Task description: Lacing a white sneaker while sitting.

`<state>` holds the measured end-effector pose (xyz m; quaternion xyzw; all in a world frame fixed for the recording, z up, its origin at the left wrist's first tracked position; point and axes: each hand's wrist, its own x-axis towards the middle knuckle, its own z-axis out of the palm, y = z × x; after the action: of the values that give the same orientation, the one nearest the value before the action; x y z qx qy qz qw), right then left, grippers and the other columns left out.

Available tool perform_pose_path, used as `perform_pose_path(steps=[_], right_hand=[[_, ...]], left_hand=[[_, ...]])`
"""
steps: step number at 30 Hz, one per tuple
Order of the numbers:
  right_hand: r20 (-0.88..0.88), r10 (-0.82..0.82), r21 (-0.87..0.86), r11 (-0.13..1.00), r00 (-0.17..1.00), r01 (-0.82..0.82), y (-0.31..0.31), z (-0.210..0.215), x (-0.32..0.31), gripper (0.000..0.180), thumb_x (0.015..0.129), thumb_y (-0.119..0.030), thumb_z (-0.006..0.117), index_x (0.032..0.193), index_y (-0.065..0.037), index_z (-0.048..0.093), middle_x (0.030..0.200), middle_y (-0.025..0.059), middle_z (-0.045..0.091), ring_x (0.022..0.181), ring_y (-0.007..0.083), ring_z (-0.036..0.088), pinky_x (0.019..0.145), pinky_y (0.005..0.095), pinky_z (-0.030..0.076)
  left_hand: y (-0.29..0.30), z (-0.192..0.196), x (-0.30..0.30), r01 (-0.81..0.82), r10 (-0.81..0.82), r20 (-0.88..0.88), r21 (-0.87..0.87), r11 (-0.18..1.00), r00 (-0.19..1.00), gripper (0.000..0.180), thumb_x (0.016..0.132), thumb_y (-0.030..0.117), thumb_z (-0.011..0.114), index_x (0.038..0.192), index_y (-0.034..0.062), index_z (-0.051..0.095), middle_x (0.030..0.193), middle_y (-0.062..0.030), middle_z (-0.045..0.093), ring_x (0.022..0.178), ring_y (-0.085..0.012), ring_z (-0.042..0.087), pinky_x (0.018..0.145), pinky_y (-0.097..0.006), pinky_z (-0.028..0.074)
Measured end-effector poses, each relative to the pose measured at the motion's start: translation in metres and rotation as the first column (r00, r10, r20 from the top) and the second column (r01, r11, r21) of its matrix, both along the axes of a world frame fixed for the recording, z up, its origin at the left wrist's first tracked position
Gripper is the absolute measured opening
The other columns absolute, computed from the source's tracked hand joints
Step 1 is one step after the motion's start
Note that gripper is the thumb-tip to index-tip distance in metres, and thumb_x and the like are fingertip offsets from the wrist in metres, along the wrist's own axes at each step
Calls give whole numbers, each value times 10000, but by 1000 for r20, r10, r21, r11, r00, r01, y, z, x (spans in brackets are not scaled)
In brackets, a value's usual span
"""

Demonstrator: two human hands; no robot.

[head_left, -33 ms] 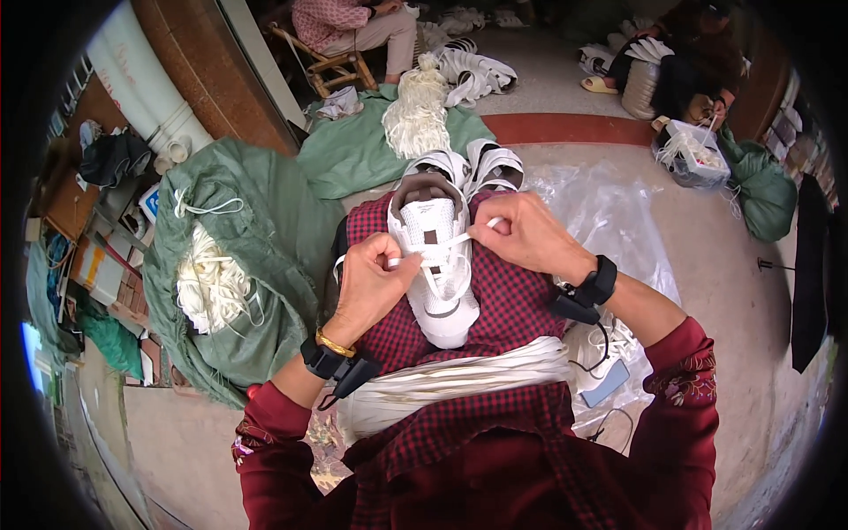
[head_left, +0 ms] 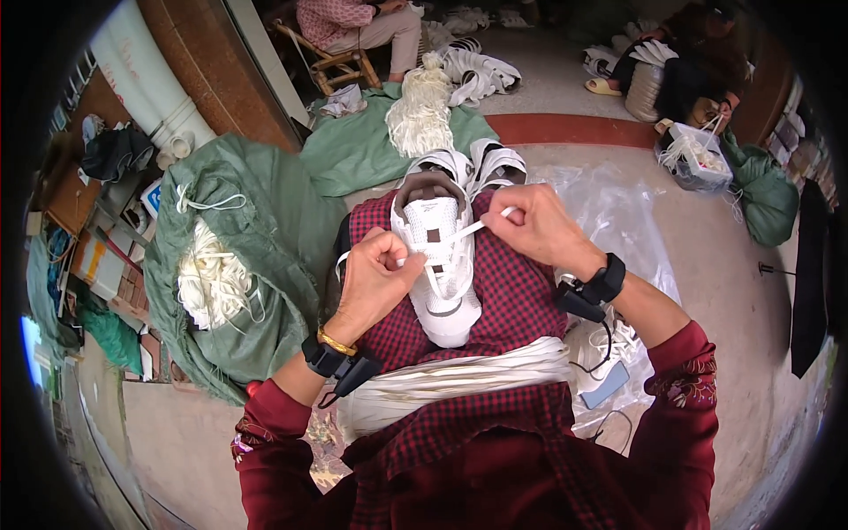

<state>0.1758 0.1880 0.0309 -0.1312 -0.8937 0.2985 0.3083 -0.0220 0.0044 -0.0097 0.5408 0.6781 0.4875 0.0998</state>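
Note:
A white sneaker (head_left: 448,320) rests on the red-and-black checked cloth (head_left: 523,305) over my lap, toe toward me. My right hand (head_left: 537,231) pinches one end of a white shoelace (head_left: 470,231), drawn taut from the sneaker's eyelet area to the right. My left hand (head_left: 375,276) is closed at the sneaker's left side, pinching a piece of white lace against it. A loop of lace hangs over the toe end of the tongue. Beyond the sneaker stand more white shoes (head_left: 497,166). Across my waist lies a thick bundle of white laces (head_left: 459,382).
To the left, an opened green sack (head_left: 291,199) holds a heap of white laces (head_left: 212,278). Ahead, another lace pile (head_left: 420,115) lies on green sheeting (head_left: 344,150). Right are clear plastic (head_left: 609,208), a phone (head_left: 606,386) and a white basket (head_left: 698,155). Two people sit farther back.
My right hand has moved slightly up and to the right, and the lace between it and the sneaker is longer and straighter. My left hand has barely moved.

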Motion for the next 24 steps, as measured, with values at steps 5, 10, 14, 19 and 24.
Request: perform_pose_path(steps=[5,10,14,19,24], right_hand=[[63,-163,-104,980,985,169,65,-1,35,159,868,-158,715,826,-10,674,661,36,579,583,144,476,566,336,425],[65,125,64,990,990,-129,-1,11,21,430,763,-10,775,1168,-88,654,1198,91,585,873,233,619,772,339,526],[247,307,325,867,919,-377,-40,5,9,277,792,13,730,1053,-67,682,1095,76,567,897,244,622,733,347,523],[16,197,139,970,980,-198,-42,7,-2,139,822,16,716,948,-27,676,872,73,573,697,189,599,613,312,496],[-123,-32,198,979,992,56,-31,-10,-6,150,813,52,655,943,-20,647,818,73,573,592,164,569,549,302,478]], left_hand=[[0,3,-3,149,-132,215,-63,987,968,127,905,6,683,973,10,576,784,28,562,656,2,527,553,-175,437],[-11,0,-10,91,-76,201,-63,994,977,92,882,11,674,938,11,602,783,13,595,665,-28,557,589,-206,470],[-11,2,-7,117,-108,243,-20,993,964,84,856,13,676,924,8,627,783,-2,623,691,-63,590,621,-233,492],[-19,-1,-12,102,-82,220,-82,991,972,58,915,18,654,958,6,617,828,12,620,740,-32,576,628,-210,494],[-15,8,-4,27,-37,82,122,992,996,81,873,-16,664,942,10,630,904,-9,596,753,-57,579,589,-230,468]])
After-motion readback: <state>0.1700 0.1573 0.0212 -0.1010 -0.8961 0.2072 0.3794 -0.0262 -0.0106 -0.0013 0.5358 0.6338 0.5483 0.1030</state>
